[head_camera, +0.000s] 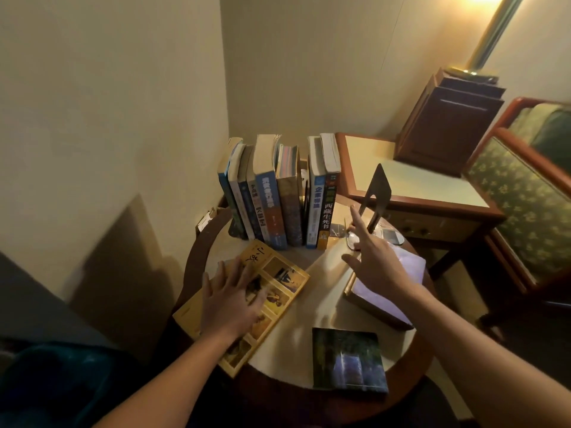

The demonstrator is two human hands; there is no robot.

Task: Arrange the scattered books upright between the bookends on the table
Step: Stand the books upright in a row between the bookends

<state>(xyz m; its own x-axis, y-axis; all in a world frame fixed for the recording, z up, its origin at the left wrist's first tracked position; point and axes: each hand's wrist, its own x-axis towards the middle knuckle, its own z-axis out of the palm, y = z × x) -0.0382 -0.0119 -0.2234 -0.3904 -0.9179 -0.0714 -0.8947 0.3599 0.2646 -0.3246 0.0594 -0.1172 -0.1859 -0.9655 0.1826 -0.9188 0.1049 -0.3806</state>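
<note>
Left hand (230, 301) lay spread flat on the yellow book (287, 279). Right hand (377, 264), fingers open, likely needed to steady the centre-right bookend (379, 188) by its base.

Room corner, right of centre: a square side table (411, 177) with a cream top and reddish wood rim stands against the wall (108, 103). On its far corner sits a dark wooden rack (445, 131), a brass lamp pole (491, 35) rising behind. Far right: armchair (519, 205), green floral upholstery, wooden frame.

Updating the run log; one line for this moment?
left hand flat on yellow book | right hand open, stretched toward bookend
</note>
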